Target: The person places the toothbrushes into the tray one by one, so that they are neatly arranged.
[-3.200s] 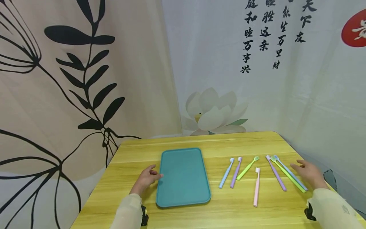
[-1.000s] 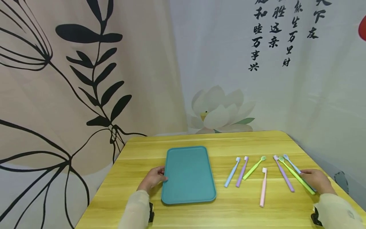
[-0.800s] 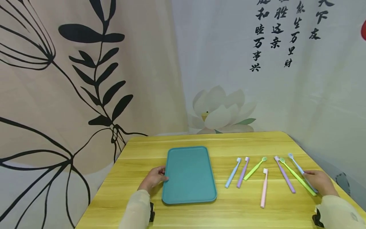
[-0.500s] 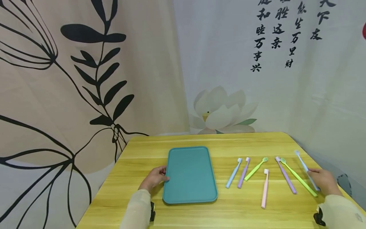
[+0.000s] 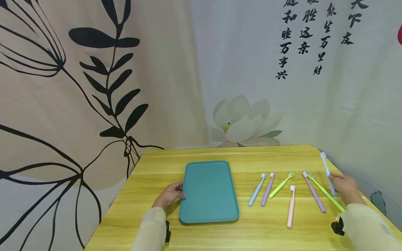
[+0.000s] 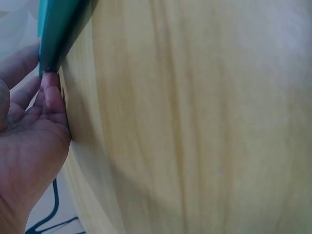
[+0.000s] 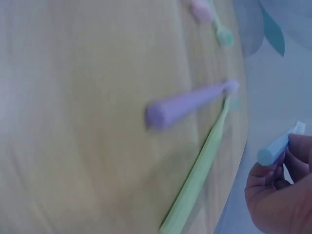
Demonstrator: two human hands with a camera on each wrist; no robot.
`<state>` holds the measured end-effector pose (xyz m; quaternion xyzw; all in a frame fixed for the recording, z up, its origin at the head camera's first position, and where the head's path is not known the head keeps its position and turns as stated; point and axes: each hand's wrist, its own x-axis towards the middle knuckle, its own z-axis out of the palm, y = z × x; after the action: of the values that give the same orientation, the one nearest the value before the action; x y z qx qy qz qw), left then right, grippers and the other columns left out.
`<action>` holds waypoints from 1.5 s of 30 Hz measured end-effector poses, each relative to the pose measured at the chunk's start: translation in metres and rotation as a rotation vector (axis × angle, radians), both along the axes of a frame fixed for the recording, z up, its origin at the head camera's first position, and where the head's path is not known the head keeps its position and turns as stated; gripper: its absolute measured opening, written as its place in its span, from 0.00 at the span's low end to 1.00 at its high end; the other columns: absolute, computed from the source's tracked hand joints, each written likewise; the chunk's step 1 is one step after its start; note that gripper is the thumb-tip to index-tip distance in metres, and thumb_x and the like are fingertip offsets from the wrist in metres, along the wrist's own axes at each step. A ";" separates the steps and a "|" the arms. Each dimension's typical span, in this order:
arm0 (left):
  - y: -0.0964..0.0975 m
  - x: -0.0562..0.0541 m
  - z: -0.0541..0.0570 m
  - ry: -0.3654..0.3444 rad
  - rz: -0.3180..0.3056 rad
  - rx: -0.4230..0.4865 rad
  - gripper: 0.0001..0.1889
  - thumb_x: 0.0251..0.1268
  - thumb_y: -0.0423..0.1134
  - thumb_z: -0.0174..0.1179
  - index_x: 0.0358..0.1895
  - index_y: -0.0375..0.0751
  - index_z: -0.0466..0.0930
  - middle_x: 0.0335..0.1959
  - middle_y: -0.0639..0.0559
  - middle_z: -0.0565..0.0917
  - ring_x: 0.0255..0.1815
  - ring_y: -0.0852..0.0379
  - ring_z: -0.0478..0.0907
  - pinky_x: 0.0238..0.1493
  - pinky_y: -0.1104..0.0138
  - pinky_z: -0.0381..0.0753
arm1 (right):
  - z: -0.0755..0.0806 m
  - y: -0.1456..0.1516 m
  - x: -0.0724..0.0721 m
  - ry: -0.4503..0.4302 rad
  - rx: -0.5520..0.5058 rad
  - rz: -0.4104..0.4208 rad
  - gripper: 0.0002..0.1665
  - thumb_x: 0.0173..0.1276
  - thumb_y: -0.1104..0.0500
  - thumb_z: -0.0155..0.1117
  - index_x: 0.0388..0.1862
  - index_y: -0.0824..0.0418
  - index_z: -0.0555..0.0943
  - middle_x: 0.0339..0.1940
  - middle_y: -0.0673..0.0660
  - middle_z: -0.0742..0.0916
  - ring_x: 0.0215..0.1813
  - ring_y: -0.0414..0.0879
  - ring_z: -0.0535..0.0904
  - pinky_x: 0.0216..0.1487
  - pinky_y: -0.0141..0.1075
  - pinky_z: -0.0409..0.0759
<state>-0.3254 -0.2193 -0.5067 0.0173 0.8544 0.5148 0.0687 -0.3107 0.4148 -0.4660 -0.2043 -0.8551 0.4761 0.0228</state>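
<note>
A teal rectangular tray (image 5: 208, 191) lies left of centre on the table, and my left hand (image 5: 169, 196) pinches its left rim. Up close in the left wrist view, the fingers (image 6: 54, 100) tuck under the tray edge (image 6: 53, 34) with the thumb on its other face. My right hand (image 5: 345, 186) holds a light blue toothbrush (image 5: 327, 169) by its handle, head pointing away. The right wrist view has that toothbrush (image 7: 275, 147) raised over the table between thumb and fingers. Just left of the right hand lie a green toothbrush (image 5: 326, 192) and a purple toothbrush (image 5: 314, 193).
Between tray and right hand lie a pink toothbrush (image 5: 291, 209), a second green toothbrush (image 5: 281, 186), another purple toothbrush (image 5: 268, 190) and another blue toothbrush (image 5: 257, 191). A printed curtain (image 5: 169, 87) hangs behind the wooden table (image 5: 251, 233).
My right hand has taken hold of the light blue toothbrush beside the green one, drawn it right, then lifted it up and away. My left hand has closed on the tray's rim.
</note>
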 end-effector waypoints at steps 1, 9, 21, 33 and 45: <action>0.000 0.000 0.000 0.000 0.000 0.000 0.32 0.57 0.21 0.65 0.68 0.25 0.68 0.46 0.42 0.75 0.47 0.48 0.71 0.53 0.55 0.73 | 0.001 -0.003 -0.002 0.013 -0.018 -0.011 0.36 0.79 0.51 0.44 0.73 0.75 0.58 0.69 0.80 0.63 0.64 0.71 0.65 0.53 0.54 0.73; 0.001 0.000 0.002 0.006 -0.002 0.020 0.31 0.57 0.20 0.64 0.67 0.24 0.68 0.44 0.41 0.74 0.44 0.48 0.70 0.49 0.58 0.73 | 0.002 -0.037 -0.030 0.125 -0.233 -0.093 0.31 0.75 0.54 0.54 0.69 0.73 0.70 0.61 0.71 0.77 0.52 0.53 0.76 0.47 0.44 0.78; -0.003 -0.002 -0.002 -0.021 -0.029 0.039 0.31 0.60 0.22 0.63 0.69 0.27 0.68 0.45 0.43 0.75 0.46 0.48 0.70 0.50 0.57 0.71 | 0.020 -0.133 -0.041 0.137 -0.338 -0.006 0.28 0.78 0.59 0.50 0.70 0.75 0.67 0.43 0.55 0.81 0.36 0.37 0.75 0.36 0.30 0.77; -0.004 0.001 0.001 -0.012 -0.057 -0.010 0.33 0.62 0.24 0.63 0.71 0.29 0.65 0.48 0.44 0.75 0.50 0.48 0.70 0.54 0.56 0.71 | 0.027 -0.227 -0.046 0.169 -0.421 0.001 0.25 0.74 0.62 0.55 0.66 0.74 0.73 0.52 0.64 0.81 0.39 0.42 0.75 0.38 0.33 0.75; -0.005 0.002 0.003 -0.006 -0.048 0.023 0.32 0.60 0.22 0.64 0.69 0.27 0.67 0.47 0.41 0.76 0.48 0.48 0.71 0.53 0.55 0.72 | 0.015 -0.302 -0.044 0.170 -0.520 0.022 0.21 0.73 0.63 0.58 0.60 0.74 0.78 0.45 0.61 0.84 0.39 0.44 0.77 0.39 0.33 0.76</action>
<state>-0.3229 -0.2238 -0.5036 0.0369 0.8476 0.5227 0.0835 -0.3543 0.1125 -0.4515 -0.1531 -0.7013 0.6953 0.0361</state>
